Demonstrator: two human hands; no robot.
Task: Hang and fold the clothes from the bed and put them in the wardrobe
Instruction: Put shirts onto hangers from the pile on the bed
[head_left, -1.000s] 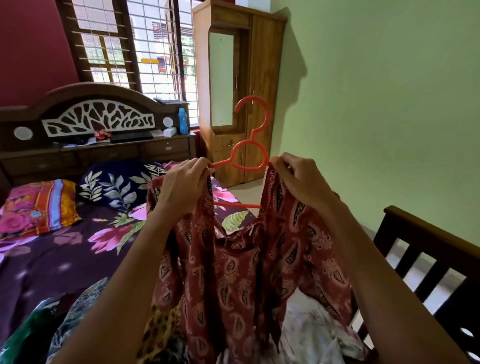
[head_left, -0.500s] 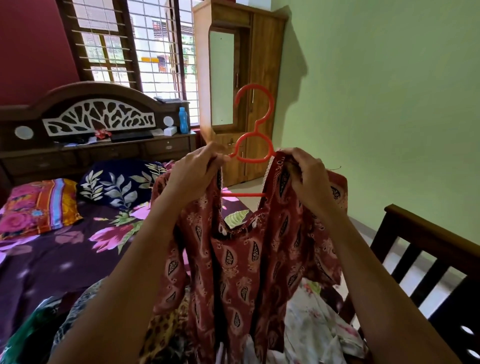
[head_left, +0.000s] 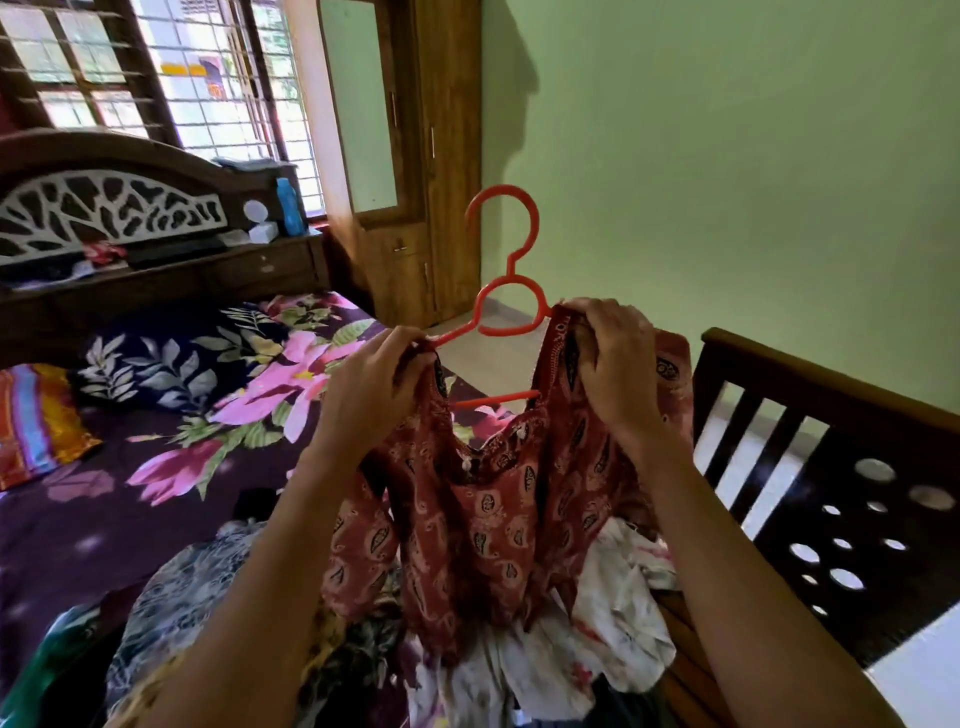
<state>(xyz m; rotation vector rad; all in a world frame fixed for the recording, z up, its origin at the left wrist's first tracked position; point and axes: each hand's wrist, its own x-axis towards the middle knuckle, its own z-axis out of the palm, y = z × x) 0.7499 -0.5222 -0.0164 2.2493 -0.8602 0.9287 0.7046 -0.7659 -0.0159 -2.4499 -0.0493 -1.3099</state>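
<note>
We faced a pale green wall (head_left: 727, 156), and in the corner beside it stood a tall wooden wardrobe (head_left: 447, 156) with a mirror panel (head_left: 358, 104) set in its left part. Daylight came in through a barred, dark-framed window (head_left: 218, 78) behind the carved headboard (head_left: 104, 208) of the bed (head_left: 104, 519). The dark slatted footboard (head_left: 831, 467) stood at our right above a pale floor (head_left: 488, 364).

The red paisley top (head_left: 498, 509) was held up by its shoulders over the bed (head_left: 130, 499). It was draped on an orange plastic hanger (head_left: 511, 273), hook upward, with the crossbar showing through the neckline. Beneath it lay a heap of crumpled clothes (head_left: 618, 623). The wooden wardrobe (head_left: 447, 156) stood shut in the corner.
</note>
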